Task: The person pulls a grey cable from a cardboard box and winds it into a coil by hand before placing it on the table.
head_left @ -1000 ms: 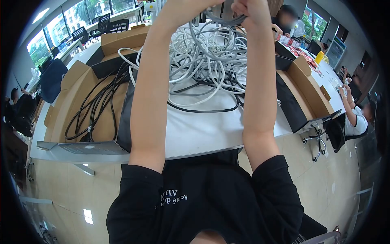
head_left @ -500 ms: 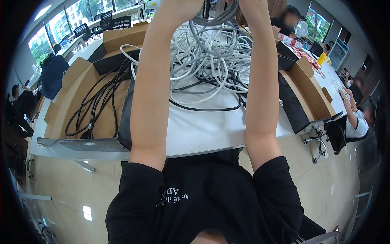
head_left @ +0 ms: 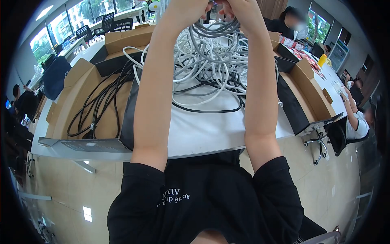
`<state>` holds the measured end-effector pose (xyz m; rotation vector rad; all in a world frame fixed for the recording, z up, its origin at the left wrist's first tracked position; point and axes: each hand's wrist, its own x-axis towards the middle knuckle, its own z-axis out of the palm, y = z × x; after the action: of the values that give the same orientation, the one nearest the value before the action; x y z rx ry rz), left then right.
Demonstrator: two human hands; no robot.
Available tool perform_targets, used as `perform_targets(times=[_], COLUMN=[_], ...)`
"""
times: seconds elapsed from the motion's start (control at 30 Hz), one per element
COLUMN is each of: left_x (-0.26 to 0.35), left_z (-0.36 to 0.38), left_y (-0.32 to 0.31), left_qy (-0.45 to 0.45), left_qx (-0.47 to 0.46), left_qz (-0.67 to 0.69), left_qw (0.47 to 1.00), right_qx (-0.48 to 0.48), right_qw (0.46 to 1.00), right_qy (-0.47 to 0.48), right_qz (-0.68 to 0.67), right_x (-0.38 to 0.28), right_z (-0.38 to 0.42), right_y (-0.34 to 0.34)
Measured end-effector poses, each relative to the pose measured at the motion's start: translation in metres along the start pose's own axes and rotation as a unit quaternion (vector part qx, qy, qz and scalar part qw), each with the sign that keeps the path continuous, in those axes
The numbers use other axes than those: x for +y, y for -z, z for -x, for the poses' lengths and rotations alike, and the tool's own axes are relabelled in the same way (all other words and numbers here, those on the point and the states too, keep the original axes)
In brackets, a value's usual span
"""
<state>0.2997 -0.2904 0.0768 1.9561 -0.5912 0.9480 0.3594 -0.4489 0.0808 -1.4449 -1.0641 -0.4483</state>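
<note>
The gray cable coil [head_left: 217, 31] hangs at 12 o'clock, over the tangled cable pile [head_left: 211, 61] on the white table [head_left: 207, 132]. The right hand [head_left: 243, 11], fingers curled, grasps the coil. The left hand [head_left: 190, 11] adjoins it; its grip cannot be determined. The left box [head_left: 81, 81], at 9 o'clock, contains a black cable [head_left: 92, 126].

room to pass lies over the near tabletop [head_left: 207, 136], with tangled cables [head_left: 209, 53] blocking beyond.
</note>
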Motion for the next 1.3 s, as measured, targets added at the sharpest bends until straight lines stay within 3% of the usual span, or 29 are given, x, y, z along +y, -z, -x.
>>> perform_targets(times=[0.07,0.17,0.23,0.33,0.4,0.5,0.6,0.7,0.77,0.87,0.9,1.0,1.07,1.13,1.2,1.3], left_x=[0.002,0.004,0.004,0.009,0.001,-0.020,-0.023,-0.014,-0.006,-0.008,-0.011,-0.005,0.006,0.009,0.003,-0.003], left_z=[0.000,0.000,0.003,0.008,0.000,-0.007,-0.006,-0.003,-0.001,0.001,-0.004,-0.006,0.001,0.008,0.002,-0.003], left_y=[-0.006,-0.004,-0.008,-0.013,-0.013,-0.010,-0.001,0.005,0.003,-0.009,-0.015,-0.028,-0.040,-0.040,-0.051,-0.057], left_qy=[0.001,-0.022,-0.092,-0.095,-0.043,0.026,0.052,0.065,0.061,-0.091,-0.102,-0.042,-0.124,-0.144,-0.154,-0.080], left_qx=[0.019,-0.036,-0.020,-0.036,-0.105,-0.104,-0.087,-0.100,-0.084,-0.023,0.008,0.127,0.222,0.214,0.247,0.143], left_qz=[0.062,0.032,0.019,0.088,0.241,0.409,0.384,0.224,0.045,0.027,0.058,-0.086,-0.070,-0.034,0.000,0.147], left_qw=[0.998,0.999,0.995,0.991,0.964,0.906,0.918,0.967,0.994,0.995,0.993,0.987,0.965,0.966,0.957,0.975], right_qx=[0.033,0.081,0.091,0.045,0.021,0.028,0.049,0.043,0.003,0.036,0.055,0.095,0.034,0.214,0.245,0.106], right_qw=[0.999,0.971,0.943,0.896,0.875,0.861,0.932,0.977,0.992,0.999,0.997,0.992,0.959,0.918,0.869,0.817], right_qy=[-0.011,-0.034,-0.073,-0.117,-0.140,-0.165,-0.135,-0.107,-0.019,-0.011,0.008,0.074,-0.065,-0.129,-0.169,-0.169], right_qz=[-0.039,-0.223,-0.310,-0.426,-0.463,-0.480,-0.332,-0.179,-0.126,0.030,0.046,0.036,-0.272,-0.308,-0.396,-0.540], right_x=[0.004,0.014,0.021,0.042,0.044,0.036,0.021,0.007,0.004,0.001,0.008,0.028,0.074,0.024,0.036,0.039], right_z=[-0.002,-0.007,-0.012,-0.019,-0.020,-0.014,-0.010,-0.005,-0.004,0.000,-0.001,-0.008,-0.033,-0.011,-0.020,-0.019], right_y=[0.003,0.007,0.015,0.026,0.024,0.016,0.011,0.009,0.000,0.001,0.003,0.008,0.057,0.020,0.032,0.041])
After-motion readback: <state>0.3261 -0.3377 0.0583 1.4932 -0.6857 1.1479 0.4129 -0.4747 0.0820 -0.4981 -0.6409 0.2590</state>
